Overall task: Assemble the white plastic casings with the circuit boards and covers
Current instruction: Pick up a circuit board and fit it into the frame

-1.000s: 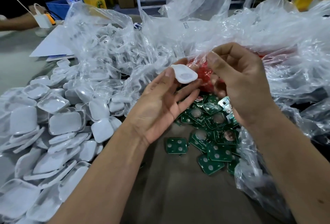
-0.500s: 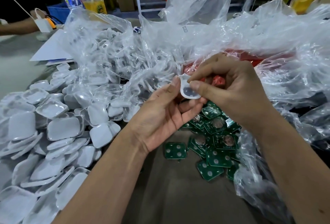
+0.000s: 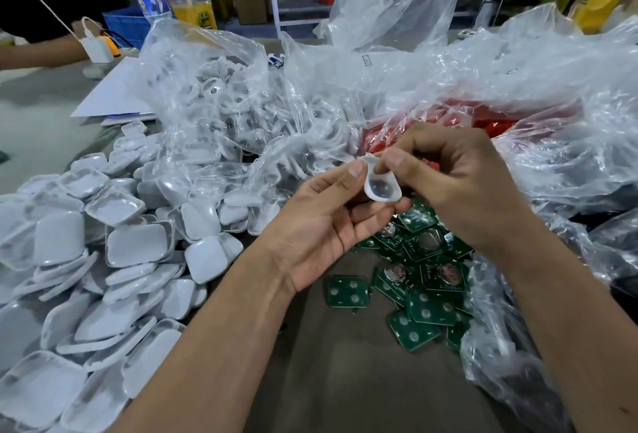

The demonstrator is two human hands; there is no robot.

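Your left hand, palm up, pinches a small white casing between thumb and fingertips, its hollow side facing you with a dark round part seated inside. Your right hand curls over the casing's far edge, thumb and forefinger pinching its upper rim, so both hands hold the one piece above the worktop. Directly beneath your hands lies a loose heap of green circuit boards, some showing round silver cells, spilling from a clear bag at your right. To your left, a large pile of white covers spreads across the worktop, well apart from the boards. Behind your hands, clear plastic bags hold more white parts, and red parts show through the plastic just beyond your right hand.
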